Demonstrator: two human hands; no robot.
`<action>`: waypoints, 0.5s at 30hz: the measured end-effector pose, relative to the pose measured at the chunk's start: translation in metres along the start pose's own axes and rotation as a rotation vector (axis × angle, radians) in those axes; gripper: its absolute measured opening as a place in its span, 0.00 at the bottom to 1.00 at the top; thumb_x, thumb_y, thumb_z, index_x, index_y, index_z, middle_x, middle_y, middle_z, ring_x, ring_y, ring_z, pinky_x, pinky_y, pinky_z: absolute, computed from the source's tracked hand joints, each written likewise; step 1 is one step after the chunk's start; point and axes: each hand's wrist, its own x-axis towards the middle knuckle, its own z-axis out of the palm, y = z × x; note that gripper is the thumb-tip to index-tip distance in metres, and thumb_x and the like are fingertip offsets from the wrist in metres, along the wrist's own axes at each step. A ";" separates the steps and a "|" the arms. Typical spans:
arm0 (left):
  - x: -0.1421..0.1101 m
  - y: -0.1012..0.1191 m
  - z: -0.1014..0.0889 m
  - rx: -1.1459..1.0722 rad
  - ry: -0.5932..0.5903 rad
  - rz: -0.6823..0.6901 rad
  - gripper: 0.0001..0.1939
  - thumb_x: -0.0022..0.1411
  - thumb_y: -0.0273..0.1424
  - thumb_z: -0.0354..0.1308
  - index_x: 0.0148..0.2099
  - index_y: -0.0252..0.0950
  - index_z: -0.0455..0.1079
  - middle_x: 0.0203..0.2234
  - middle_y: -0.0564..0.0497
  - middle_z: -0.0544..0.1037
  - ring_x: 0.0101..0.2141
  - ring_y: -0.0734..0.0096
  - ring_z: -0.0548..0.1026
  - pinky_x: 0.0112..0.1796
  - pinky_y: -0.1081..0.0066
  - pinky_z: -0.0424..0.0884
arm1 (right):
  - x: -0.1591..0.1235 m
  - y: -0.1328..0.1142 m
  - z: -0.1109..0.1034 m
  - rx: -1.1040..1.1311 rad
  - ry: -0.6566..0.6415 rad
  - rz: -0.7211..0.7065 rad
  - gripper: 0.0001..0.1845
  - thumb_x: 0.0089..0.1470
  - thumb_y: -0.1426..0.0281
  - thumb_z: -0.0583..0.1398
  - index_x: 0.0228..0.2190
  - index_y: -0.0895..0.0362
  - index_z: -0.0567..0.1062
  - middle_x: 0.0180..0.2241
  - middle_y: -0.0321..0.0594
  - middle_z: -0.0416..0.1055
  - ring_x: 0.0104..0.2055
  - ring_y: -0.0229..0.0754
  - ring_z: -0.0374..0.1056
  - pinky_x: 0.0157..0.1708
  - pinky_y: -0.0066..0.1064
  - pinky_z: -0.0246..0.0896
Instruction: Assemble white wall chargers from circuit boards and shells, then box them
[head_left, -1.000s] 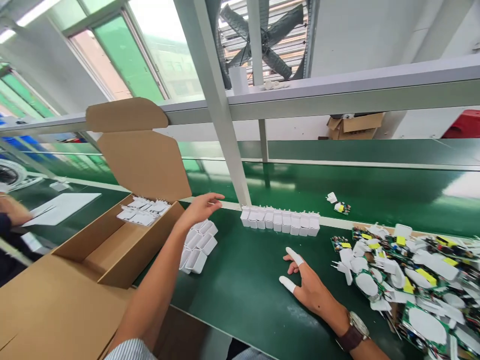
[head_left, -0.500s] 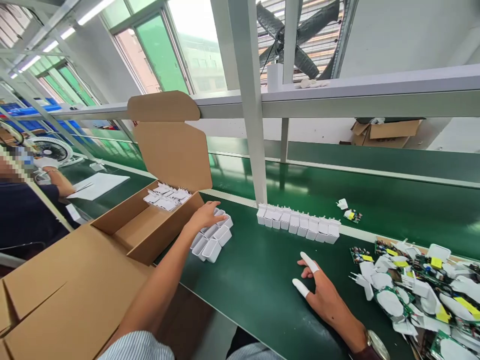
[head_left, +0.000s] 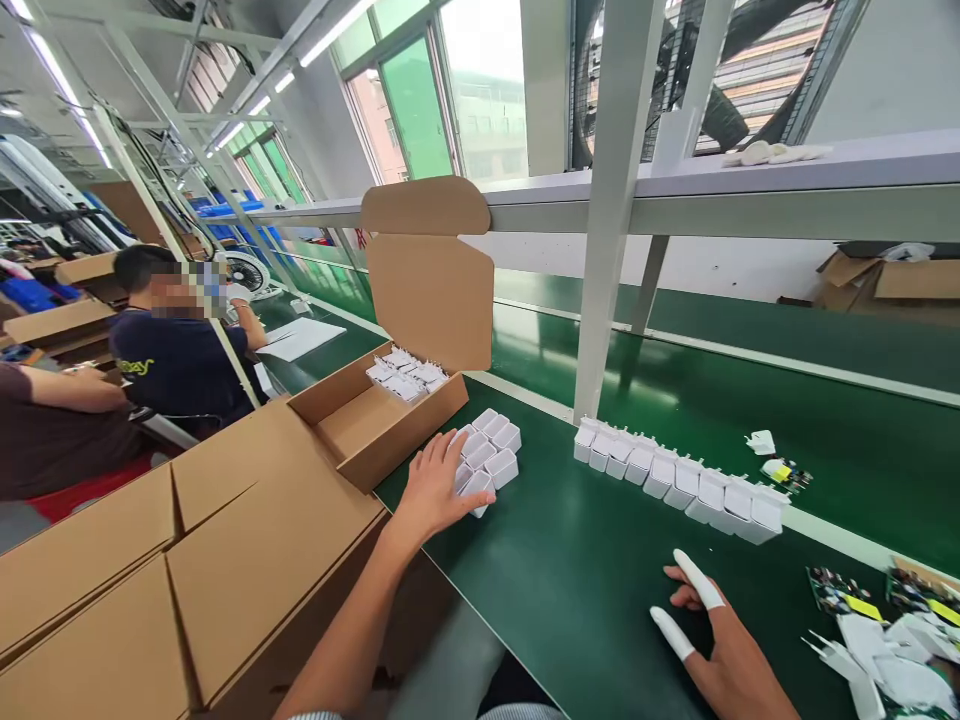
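White cases (head_left: 501, 466) lie clustered on the green table (head_left: 547, 580); sides touching.

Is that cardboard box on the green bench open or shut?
Open: the cardboard box's lid stands raised, and white pieces show inside.

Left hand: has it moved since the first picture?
Yes. Against the upright post, the left hand has drawn back toward the person, now at the near-left side of the white cases.

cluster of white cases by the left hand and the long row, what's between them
Bare green tabletop lies between the cluster and the long row in the head view.
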 end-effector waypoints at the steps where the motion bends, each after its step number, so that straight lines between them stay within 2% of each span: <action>1: -0.008 -0.005 0.006 -0.011 0.011 -0.019 0.50 0.55 0.60 0.63 0.72 0.43 0.53 0.69 0.36 0.58 0.68 0.37 0.57 0.62 0.40 0.58 | 0.001 -0.006 -0.006 -0.010 -0.003 -0.013 0.30 0.61 0.57 0.56 0.62 0.49 0.63 0.47 0.48 0.75 0.42 0.49 0.76 0.37 0.38 0.74; 4: -0.020 -0.019 0.023 -0.034 0.030 -0.039 0.49 0.56 0.58 0.62 0.71 0.42 0.53 0.69 0.36 0.58 0.68 0.38 0.57 0.61 0.44 0.62 | 0.014 -0.034 -0.039 -0.086 0.049 -0.013 0.30 0.62 0.56 0.56 0.63 0.50 0.63 0.47 0.48 0.75 0.45 0.50 0.76 0.39 0.38 0.74; 6: -0.019 -0.025 0.032 -0.028 0.070 -0.022 0.45 0.59 0.57 0.60 0.70 0.39 0.55 0.68 0.36 0.60 0.67 0.38 0.57 0.60 0.44 0.63 | 0.037 -0.053 -0.074 -0.175 0.125 0.002 0.30 0.63 0.57 0.55 0.62 0.53 0.63 0.49 0.49 0.74 0.48 0.51 0.75 0.42 0.39 0.73; 8: -0.014 -0.028 0.039 -0.026 0.103 0.001 0.41 0.62 0.55 0.56 0.69 0.38 0.56 0.67 0.35 0.61 0.66 0.38 0.60 0.58 0.42 0.65 | 0.068 -0.061 -0.116 -0.309 0.216 0.021 0.29 0.62 0.58 0.55 0.61 0.54 0.64 0.50 0.50 0.74 0.48 0.53 0.74 0.41 0.40 0.72; 10: -0.012 -0.027 0.042 -0.039 0.117 0.030 0.38 0.65 0.52 0.54 0.69 0.37 0.56 0.66 0.34 0.62 0.64 0.38 0.63 0.56 0.43 0.67 | 0.102 -0.052 -0.158 -0.448 0.201 0.022 0.28 0.59 0.64 0.55 0.60 0.58 0.67 0.53 0.54 0.72 0.49 0.56 0.74 0.41 0.40 0.70; 12: -0.013 -0.023 0.042 -0.057 0.126 0.050 0.37 0.65 0.49 0.55 0.69 0.37 0.55 0.66 0.35 0.62 0.62 0.39 0.64 0.56 0.44 0.68 | 0.132 -0.033 -0.186 -0.575 0.168 0.061 0.20 0.55 0.71 0.55 0.48 0.62 0.76 0.47 0.58 0.75 0.43 0.55 0.76 0.39 0.40 0.68; 13: -0.016 -0.020 0.042 -0.065 0.134 0.049 0.37 0.64 0.48 0.56 0.70 0.37 0.54 0.66 0.35 0.62 0.62 0.39 0.64 0.56 0.44 0.68 | 0.145 -0.023 -0.193 -0.607 0.105 0.064 0.16 0.56 0.72 0.54 0.42 0.63 0.78 0.42 0.60 0.76 0.38 0.52 0.76 0.36 0.38 0.67; 15: -0.022 -0.015 0.042 -0.083 0.156 0.030 0.40 0.63 0.46 0.58 0.71 0.37 0.52 0.66 0.34 0.60 0.63 0.39 0.63 0.56 0.44 0.68 | 0.164 -0.006 -0.189 -0.613 0.050 0.065 0.11 0.56 0.75 0.56 0.31 0.62 0.79 0.31 0.58 0.76 0.28 0.47 0.74 0.29 0.37 0.64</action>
